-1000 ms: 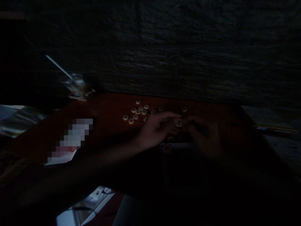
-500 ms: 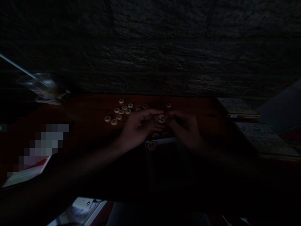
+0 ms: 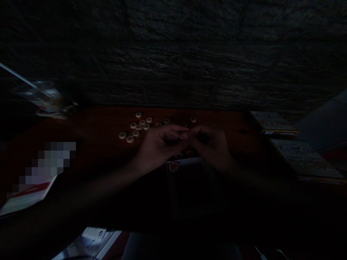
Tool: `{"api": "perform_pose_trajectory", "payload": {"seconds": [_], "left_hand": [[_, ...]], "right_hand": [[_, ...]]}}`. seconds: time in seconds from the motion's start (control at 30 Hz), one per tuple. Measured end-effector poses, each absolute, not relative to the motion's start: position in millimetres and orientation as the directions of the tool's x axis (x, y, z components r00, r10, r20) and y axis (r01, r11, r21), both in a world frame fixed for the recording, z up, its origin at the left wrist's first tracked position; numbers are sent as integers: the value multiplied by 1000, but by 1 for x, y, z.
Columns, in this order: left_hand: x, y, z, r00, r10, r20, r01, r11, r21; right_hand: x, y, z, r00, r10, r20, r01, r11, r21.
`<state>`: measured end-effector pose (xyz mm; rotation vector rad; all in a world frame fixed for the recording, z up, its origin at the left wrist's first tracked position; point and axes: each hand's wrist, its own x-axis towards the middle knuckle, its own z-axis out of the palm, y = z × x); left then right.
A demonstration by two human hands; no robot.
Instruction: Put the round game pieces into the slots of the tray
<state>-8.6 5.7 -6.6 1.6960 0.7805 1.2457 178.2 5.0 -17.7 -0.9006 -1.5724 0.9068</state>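
Note:
In the dim light my left hand (image 3: 158, 144) and my right hand (image 3: 213, 144) meet at their fingertips over the table. Both have curled, closed fingers, pinched around a round Chinese chess piece that is now mostly covered. Just below them a red-marked Chinese chess piece (image 3: 174, 166) lies at the top left corner of a dark, shallow open box (image 3: 187, 161). Another piece (image 3: 178, 155) shows partly under my hands. Left of my left hand, several pale round pieces (image 3: 138, 127) with red or dark characters are scattered; a single piece (image 3: 193, 119) sits beyond my fingers.
A clear plastic cup (image 3: 45, 95) with a straw stands at the back left. Two flat printed boxes (image 3: 305, 155) lie on the right. A paper item (image 3: 29, 198) is at the left, partly blurred out. A stone wall (image 3: 176, 65) rises behind the wooden table (image 3: 233, 121).
My fingertips have drawn closer together, and the dark-marked piece that showed between them is now mostly covered. The view has shifted very slightly.

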Motion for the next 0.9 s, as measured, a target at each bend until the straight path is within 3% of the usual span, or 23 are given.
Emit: {"api": "perform_pose_trajectory", "payload": {"seconds": [0.6,0.9], "left_hand": [[-13,9,-9,312,887,340,-74,-334,940],[-13,9,-3,324,913,249,-113,-224,968]], "right_hand": [[175,5,-12,-209,944,255,-28,254,-967],[179,11,-19,-193,915,354,20,365,-931]]}}
